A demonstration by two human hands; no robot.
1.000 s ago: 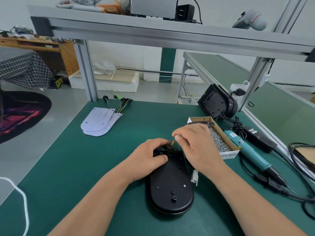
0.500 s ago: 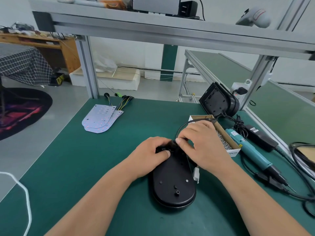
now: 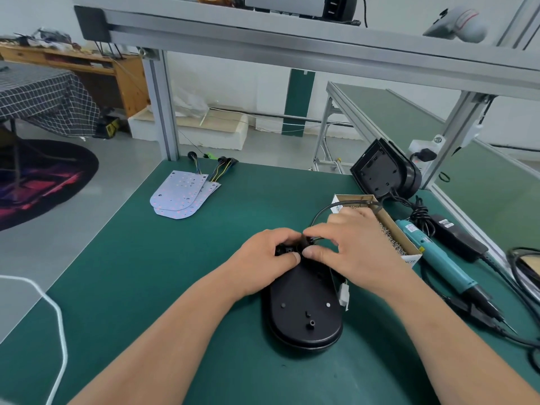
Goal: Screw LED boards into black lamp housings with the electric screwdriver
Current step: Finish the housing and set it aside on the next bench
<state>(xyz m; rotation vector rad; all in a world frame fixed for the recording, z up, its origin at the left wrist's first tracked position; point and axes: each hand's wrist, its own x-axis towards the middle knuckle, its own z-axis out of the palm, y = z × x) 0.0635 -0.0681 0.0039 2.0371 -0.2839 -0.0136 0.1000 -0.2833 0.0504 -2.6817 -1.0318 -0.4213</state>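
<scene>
Within the last second the right hand [image 3: 359, 247] has brought its pinching grip down onto what seems a cable grommet [image 3: 304, 246] at the far end of the black lamp housing [image 3: 304, 314] on the tabletop [image 3: 175, 273], which the left hand [image 3: 263, 258] clasps, so screwing is yet to start.

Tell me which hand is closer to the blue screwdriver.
Right. The right hand, pinching the cable, is just left of the screwdriver; the left hand is farther left, on the housing.
</scene>
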